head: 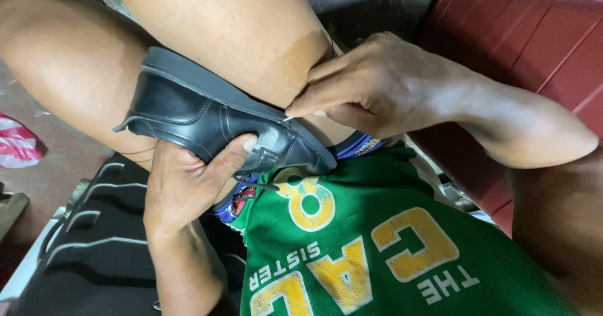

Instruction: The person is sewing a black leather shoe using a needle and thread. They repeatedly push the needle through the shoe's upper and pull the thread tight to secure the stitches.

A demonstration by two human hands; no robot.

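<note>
A black shoe (213, 118) lies across the person's lap, pressed against the bare thigh (239, 33), with its toe pointing to the green shirt (389, 253). The left hand (185, 181) holds the shoe from below; its fingers are closed around the sole and the thumb presses on the side of the upper. The right hand (370, 83) is above the toe part. Its fingertips are pinched together on something thin and pale at the edge of the shoe; I cannot tell what it is. The two hands are near each other but do not touch. At the right is a red seat (534, 46). At the left, a dark ribbed object (94, 240) lies beside the floor (56, 165).
</note>
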